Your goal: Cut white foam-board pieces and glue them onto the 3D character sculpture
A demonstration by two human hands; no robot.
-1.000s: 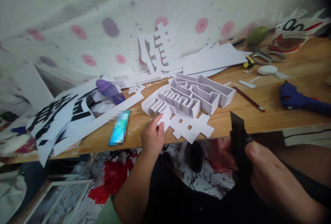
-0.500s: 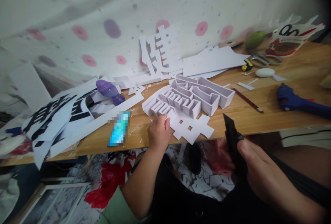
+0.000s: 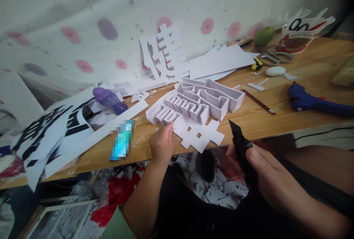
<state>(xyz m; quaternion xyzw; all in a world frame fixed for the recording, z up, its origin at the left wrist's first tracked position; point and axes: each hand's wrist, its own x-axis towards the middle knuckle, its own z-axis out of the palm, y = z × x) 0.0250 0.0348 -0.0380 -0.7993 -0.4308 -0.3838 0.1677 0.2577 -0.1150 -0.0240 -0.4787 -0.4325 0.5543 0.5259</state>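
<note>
A white foam-board character lies at the table's front edge, with two small square holes in its flat near part. Thin upright walls stand along the outlines of its far part. My left hand is closed at the character's near left edge, thumb and fingers pressed together on it. To the right, my right hand grips a black utility knife, its dark blade pointing up and left. The knife is held in front of the table edge, apart from the character.
A blue glue gun and a red pencil lie at right, near metal scissors. A purple bottle-like object, a phone-like blurred item and printed paper sheets lie at left. Behind leans another cut-out character.
The view has turned a little, so the table things sit further left. Both hands keep their holds; the knife stays apart from the character.
</note>
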